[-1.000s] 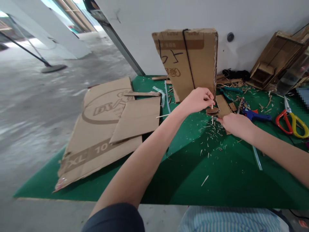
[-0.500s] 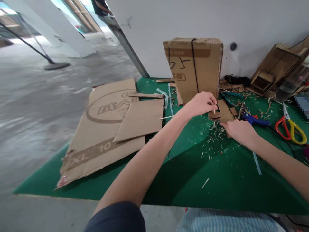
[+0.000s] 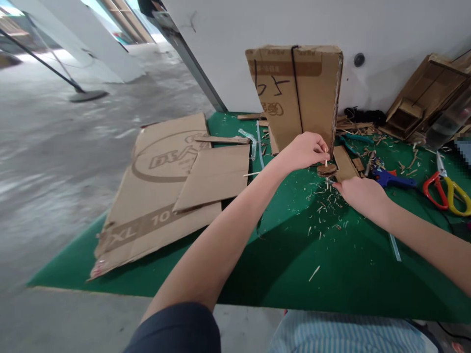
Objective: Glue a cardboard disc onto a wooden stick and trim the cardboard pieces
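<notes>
My left hand (image 3: 309, 149) pinches the upper end of a thin wooden stick (image 3: 326, 158) that stands upright through a round stack of cardboard discs (image 3: 327, 169). The lower end of the stick shows just beneath the discs. Low on the right side, my right hand (image 3: 360, 196) is closed, with a small metal blade (image 3: 330, 181) poking out from its fingertips against the stick's lower end. Most of the blade's body is hidden in the hand. Pale wood shavings (image 3: 329, 211) lie scattered below on the green tabletop (image 3: 279, 264).
A tall cardboard box (image 3: 294, 93) with a black cord stands behind my hands. Cardboard sheets (image 3: 158, 196) lie at left. To the right are a blue glue gun (image 3: 395, 179), scissors (image 3: 441, 181) and teal-handled pliers (image 3: 355, 142). Another cardboard structure (image 3: 415, 108) leans at the wall.
The whole view has shifted slightly. My left hand still pinches the stick, and my right hand with the blade stays close under the discs, with only a small shift.
</notes>
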A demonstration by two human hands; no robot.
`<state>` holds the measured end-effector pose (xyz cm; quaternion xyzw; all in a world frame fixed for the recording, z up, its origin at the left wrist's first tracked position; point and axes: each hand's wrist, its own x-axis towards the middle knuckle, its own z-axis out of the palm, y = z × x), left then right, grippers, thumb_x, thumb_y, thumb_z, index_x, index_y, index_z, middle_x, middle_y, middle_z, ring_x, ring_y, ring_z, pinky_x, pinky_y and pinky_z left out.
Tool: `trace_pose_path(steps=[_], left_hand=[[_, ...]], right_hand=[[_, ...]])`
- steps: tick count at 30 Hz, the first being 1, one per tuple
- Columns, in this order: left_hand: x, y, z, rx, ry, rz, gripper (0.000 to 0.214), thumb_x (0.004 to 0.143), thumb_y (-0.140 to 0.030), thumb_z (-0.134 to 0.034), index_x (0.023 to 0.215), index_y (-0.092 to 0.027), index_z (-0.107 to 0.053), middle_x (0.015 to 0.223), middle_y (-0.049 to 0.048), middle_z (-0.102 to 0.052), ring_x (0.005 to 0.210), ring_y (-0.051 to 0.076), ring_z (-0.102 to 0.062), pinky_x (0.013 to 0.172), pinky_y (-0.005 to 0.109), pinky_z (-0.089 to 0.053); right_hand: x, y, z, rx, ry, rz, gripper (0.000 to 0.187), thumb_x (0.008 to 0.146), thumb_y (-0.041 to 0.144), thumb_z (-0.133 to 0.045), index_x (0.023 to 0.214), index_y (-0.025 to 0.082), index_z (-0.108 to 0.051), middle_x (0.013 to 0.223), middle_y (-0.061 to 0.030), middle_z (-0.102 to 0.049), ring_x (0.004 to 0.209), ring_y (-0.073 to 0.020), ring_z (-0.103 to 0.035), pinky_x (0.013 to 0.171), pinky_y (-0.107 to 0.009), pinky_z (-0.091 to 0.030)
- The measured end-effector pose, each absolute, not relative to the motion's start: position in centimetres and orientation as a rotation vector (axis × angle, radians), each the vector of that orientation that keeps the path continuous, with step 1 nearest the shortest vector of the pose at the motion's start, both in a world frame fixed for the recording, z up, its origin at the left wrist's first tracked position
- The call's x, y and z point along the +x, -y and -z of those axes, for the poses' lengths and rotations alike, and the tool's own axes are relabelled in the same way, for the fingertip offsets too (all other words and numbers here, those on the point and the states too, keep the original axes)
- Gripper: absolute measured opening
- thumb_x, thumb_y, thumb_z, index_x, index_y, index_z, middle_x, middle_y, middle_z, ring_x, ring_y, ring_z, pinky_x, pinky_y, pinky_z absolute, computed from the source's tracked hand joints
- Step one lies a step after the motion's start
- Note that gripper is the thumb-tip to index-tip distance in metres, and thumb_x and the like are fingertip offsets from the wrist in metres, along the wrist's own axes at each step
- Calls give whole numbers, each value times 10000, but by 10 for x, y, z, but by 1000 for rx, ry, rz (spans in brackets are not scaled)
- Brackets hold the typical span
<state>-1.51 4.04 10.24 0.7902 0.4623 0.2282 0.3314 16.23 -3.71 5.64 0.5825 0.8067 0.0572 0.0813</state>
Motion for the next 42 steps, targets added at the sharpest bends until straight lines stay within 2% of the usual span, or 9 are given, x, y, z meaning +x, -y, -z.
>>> trace_pose_path(steps=[6, 15, 19, 26, 35, 42], left_hand=[[-17, -37, -106, 2064, -1233, -586, 116, 731, -221, -622, 810, -157, -566, 782, 86, -731, 750, 183, -674, 629, 291, -448], [-13, -34, -113, 2076, -1188, -550, 113, 727, -225, -619, 793, -153, -563, 764, 78, -722, 721, 168, -659, 634, 282, -440], [-12, -36, -111, 2116, -1191, -560, 100, 734, -220, -623, 785, -154, -567, 775, 70, -722, 680, 148, -638, 616, 272, -429], [-10, -36, -110, 2095, -1175, -550, 79, 723, -189, -612, 778, -158, -563, 727, 63, -719, 646, 142, -623, 597, 273, -423], [-10, -38, -105, 2088, -1185, -578, 90, 727, -201, -604, 796, -150, -578, 747, 66, -716, 681, 156, -648, 604, 281, -430], [-11, -38, -104, 2089, -1197, -576, 89, 743, -201, -604, 806, -151, -567, 753, 72, -722, 698, 163, -655, 602, 281, -430]], right_hand=[[161, 31, -63, 1641, -2359, -5, 579, 999, 453, -277, 874, 120, -734, 766, -165, -685, 670, -247, -682, 502, -305, -437], [167, 37, -60, 1558, -2437, -116, 612, 1000, 452, -255, 799, 91, -707, 744, -175, -688, 669, -253, -689, 530, -302, -452], [172, 38, -65, 1588, -2466, -196, 592, 999, 472, -240, 849, 118, -690, 793, -157, -713, 727, -273, -705, 557, -297, -448], [181, 28, -58, 1637, -2460, -350, 587, 1002, 465, -214, 895, 102, -663, 758, -177, -711, 740, -282, -709, 579, -292, -426], [179, 24, -52, 1638, -2457, -228, 598, 1007, 447, -213, 898, 113, -697, 835, -176, -713, 741, -269, -701, 556, -289, -407], [177, 21, -57, 1604, -2449, -129, 583, 1004, 436, -267, 863, 92, -716, 814, -194, -696, 693, -256, -687, 544, -311, -446]])
